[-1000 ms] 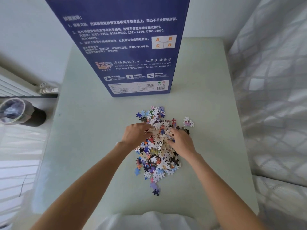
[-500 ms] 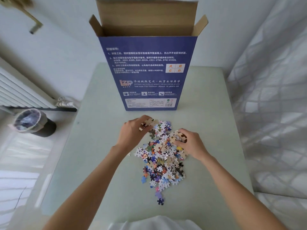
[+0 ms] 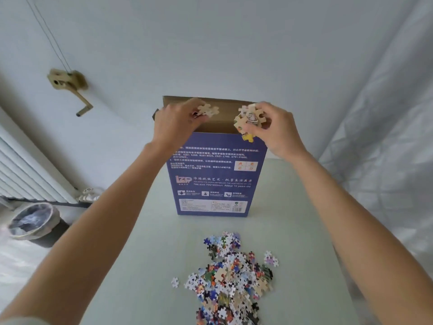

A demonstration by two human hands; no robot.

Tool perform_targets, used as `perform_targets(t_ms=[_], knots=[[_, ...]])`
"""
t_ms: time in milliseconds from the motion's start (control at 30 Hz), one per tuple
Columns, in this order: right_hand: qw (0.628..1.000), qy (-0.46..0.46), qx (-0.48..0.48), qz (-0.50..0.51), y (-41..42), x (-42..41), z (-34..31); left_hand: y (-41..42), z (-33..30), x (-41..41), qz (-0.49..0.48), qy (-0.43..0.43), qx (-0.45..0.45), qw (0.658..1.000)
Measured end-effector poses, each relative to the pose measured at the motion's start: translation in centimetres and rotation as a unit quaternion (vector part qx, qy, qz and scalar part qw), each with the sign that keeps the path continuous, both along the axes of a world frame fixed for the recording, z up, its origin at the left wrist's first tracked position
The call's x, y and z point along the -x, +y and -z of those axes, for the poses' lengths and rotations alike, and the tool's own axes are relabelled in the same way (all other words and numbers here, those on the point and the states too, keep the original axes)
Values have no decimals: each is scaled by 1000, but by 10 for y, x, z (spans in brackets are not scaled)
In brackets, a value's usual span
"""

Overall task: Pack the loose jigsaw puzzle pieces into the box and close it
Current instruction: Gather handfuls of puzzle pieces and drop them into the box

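A tall blue puzzle box (image 3: 216, 177) stands upright on the pale green table (image 3: 293, 219), its brown top flaps open. My left hand (image 3: 173, 123) is raised at the box's open top, holding a few puzzle pieces (image 3: 208, 110). My right hand (image 3: 276, 127) is level with it at the box's right top corner, gripping a clump of puzzle pieces (image 3: 249, 119). A heap of loose colourful jigsaw pieces (image 3: 229, 277) lies on the table in front of the box, with a few strays beside it.
A white radiator (image 3: 25, 172) runs along the left wall, with a lined waste bin (image 3: 32, 221) on the floor below it. A crank handle (image 3: 70, 87) is fixed to the wall. A translucent curtain (image 3: 379, 148) hangs at the right.
Both hands closed on pieces in the heap, then lifted them up to the open top of the box. The view tilted upward with them.
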State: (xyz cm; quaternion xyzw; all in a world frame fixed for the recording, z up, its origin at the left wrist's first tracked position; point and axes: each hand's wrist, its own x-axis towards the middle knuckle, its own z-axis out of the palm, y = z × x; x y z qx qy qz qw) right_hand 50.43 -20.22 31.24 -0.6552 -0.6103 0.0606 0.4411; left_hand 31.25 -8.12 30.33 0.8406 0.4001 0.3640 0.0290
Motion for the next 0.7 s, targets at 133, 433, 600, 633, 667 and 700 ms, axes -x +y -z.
perform_targets(t_ms=[133, 433, 600, 633, 667, 700], knots=[[997, -75, 19, 5, 39, -4, -13, 33, -7, -4, 9, 156, 97, 983], [980, -166, 109, -28, 70, -2, 7, 33, 13, 7, 104, 65, 141, 982], [987, -124, 98, -39, 75, -1, 10, 23, 23, 11, 118, 35, 97, 988], [988, -117, 94, -39, 75, -1, 12, 22, 23, 12, 125, 27, 87, 988], [989, -118, 85, -35, 74, -1, 14, 20, 24, 12, 134, 22, 72, 988], [990, -125, 66, -28, 72, 0, 16, 18, 25, 13, 141, 17, 46, 989]])
